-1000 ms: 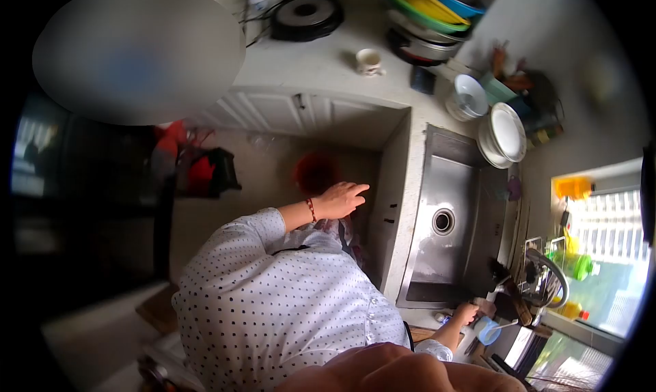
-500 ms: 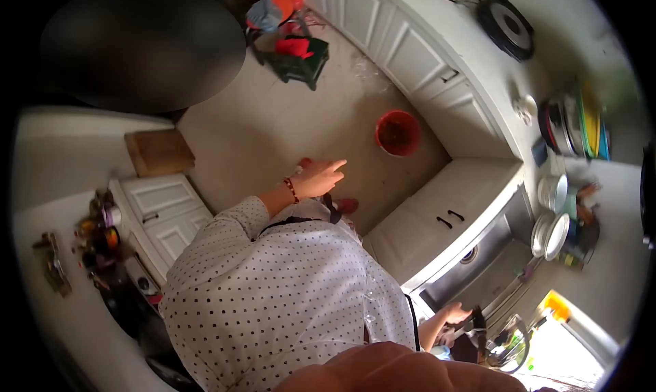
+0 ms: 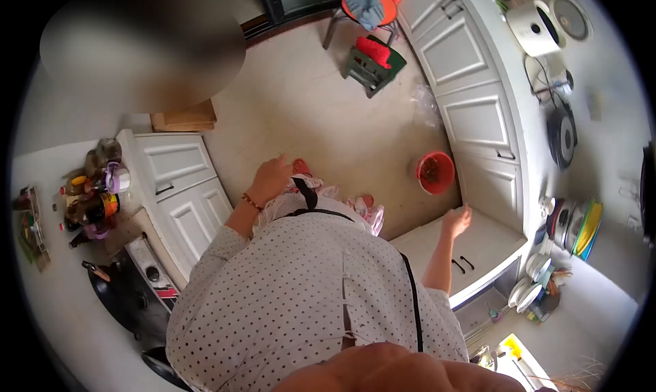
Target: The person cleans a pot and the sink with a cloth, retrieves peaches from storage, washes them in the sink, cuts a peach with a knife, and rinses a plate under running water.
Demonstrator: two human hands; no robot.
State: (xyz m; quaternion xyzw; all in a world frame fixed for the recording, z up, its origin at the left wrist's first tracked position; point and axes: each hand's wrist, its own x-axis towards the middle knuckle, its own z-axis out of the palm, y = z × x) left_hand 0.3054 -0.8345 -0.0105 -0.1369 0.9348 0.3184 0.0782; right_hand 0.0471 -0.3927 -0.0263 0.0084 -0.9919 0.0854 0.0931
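Note:
My left hand [image 3: 271, 179], with a beaded bracelet at the wrist, hangs in front of my waist above the patterned pink-and-white cloth. Its fingers are loosely stretched, and nothing shows in it. My right hand [image 3: 456, 221] is out to the right, over the white cabinet front [image 3: 441, 245] below the sink. Its fingers are slightly bent and appear to hold nothing. A red bucket [image 3: 436, 173] with dark contents stands on the floor beyond my right hand, and neither hand touches it.
A green stool [image 3: 376, 64] with a red cloth and an orange-topped stool [image 3: 370, 8] stand farther ahead. Clear plastic [image 3: 426, 105] lies by the right cabinets. Bottles [image 3: 96, 204] and a black wok [image 3: 113, 289] are at the left; bowls [image 3: 529, 293] sit beside the sink [image 3: 486, 306].
The view has turned from the sink toward the floor and left counter. My right hand has moved away from the sink's side and out over the cabinet front. My left hand has shifted leftward.

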